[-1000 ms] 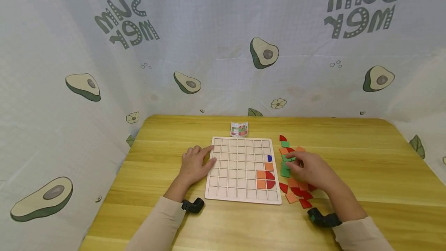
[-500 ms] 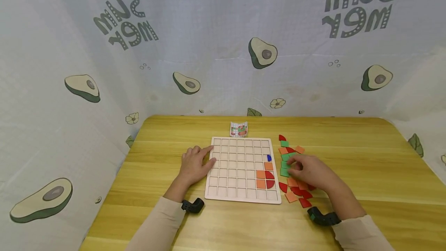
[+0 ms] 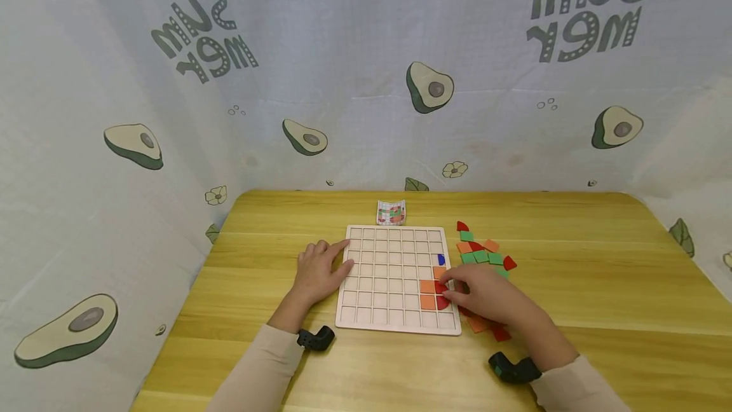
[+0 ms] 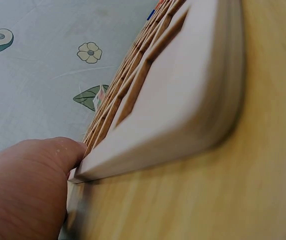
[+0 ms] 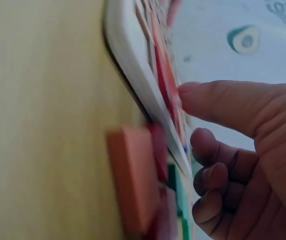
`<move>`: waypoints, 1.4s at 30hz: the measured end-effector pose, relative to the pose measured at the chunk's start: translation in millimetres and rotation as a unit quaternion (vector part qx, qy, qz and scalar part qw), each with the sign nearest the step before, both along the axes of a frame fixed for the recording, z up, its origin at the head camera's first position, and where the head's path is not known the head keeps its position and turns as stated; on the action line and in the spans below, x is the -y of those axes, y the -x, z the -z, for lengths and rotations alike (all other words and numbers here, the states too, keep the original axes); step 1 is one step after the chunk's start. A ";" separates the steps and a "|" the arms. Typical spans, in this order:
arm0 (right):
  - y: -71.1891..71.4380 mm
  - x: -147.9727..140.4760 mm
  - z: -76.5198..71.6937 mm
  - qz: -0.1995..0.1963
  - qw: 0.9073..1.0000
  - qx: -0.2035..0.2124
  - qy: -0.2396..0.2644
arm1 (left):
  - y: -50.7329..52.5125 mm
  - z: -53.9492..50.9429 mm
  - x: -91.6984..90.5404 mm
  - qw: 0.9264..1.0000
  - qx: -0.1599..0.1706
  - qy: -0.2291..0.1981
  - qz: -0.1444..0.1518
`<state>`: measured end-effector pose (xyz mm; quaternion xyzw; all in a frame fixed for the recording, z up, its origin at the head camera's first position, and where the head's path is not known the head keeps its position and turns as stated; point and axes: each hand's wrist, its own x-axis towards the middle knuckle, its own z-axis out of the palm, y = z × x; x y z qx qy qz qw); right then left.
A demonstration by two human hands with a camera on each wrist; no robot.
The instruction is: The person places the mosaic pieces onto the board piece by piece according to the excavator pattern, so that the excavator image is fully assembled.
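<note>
In the head view, a pale wooden grid board lies on the table. My left hand rests at its left edge, index finger and thumb touching the rim; the left wrist view shows the thumb against it. My right hand reaches over the right edge, its index finger and thumb spread over the red quarter-circle tiles. No lifted tile shows between them. In the right wrist view the thumb tip touches or nearly touches a red tile, with the other fingers curled. Orange square tiles and a blue piece sit in nearby cells.
Loose green tiles, orange tiles and red tiles lie right of the board, some under my right hand. A small printed pattern card stands behind the board. A patterned curtain hangs beyond the table.
My right hand has moved left from the loose green tiles to the red tiles on the board, uncovering a loose red tile and green tiles. My left hand has stayed put.
</note>
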<state>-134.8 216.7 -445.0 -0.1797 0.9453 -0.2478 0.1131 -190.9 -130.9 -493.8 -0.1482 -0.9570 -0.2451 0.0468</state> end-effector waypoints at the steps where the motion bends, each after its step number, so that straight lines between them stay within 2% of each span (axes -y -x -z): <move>1: -0.9 3.2 0.3 -0.007 1.000 -0.007 0.002 | 0.0 0.1 0.0 1.000 -0.001 0.000 0.000; 5: -2.9 7.8 0.9 -0.019 1.000 -0.010 0.010 | 0.0 -0.3 -0.8 1.000 -0.001 -0.002 0.000; 11: -0.2 -6.7 -3.2 0.042 0.999 0.024 -0.003 | 0.3 0.0 -1.4 1.000 -0.001 -0.002 0.000; 15: 2.6 -22.0 -6.2 0.077 0.997 0.029 -0.014 | 0.1 -0.5 -1.5 1.000 0.002 0.000 -0.001; 19: 3.5 -30.0 -6.9 0.091 0.995 0.036 -0.021 | -0.3 -0.8 -1.1 1.000 0.007 0.002 -0.002; 27: 3.9 -26.7 -4.6 0.096 0.994 0.048 -0.021 | 0.7 0.2 -1.5 1.000 0.004 0.001 -0.002; 35: 2.0 -25.7 -6.4 0.085 0.995 0.014 -0.048 | 1.9 2.1 -2.3 1.000 -0.001 0.001 0.001; 42: 6.4 -4.9 -9.4 0.049 0.999 -0.002 -0.009 | 0.5 -0.7 -1.3 1.000 0.002 0.003 -0.002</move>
